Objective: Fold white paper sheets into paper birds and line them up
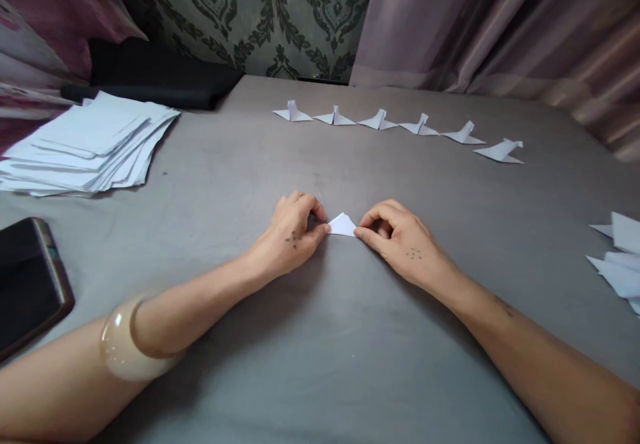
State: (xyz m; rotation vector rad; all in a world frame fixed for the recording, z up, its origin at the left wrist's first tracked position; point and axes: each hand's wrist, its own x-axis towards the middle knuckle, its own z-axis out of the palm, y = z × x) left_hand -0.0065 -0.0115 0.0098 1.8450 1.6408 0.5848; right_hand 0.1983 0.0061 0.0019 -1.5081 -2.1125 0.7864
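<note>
Left hand [294, 236] and right hand [406, 241] pinch a folded paper [343, 225], six paper figures [380, 121] beyond, phone [27, 287] leftward.

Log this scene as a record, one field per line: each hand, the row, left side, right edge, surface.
Left hand: pinching one end of a small folded paper
Right hand: pinching its other end
Row: six folded paper figures, beyond the hands
Left side: stack of white paper; phone, partly out of frame
Right edge: more folded white paper, cut off by the frame
Surface: grey table
</note>
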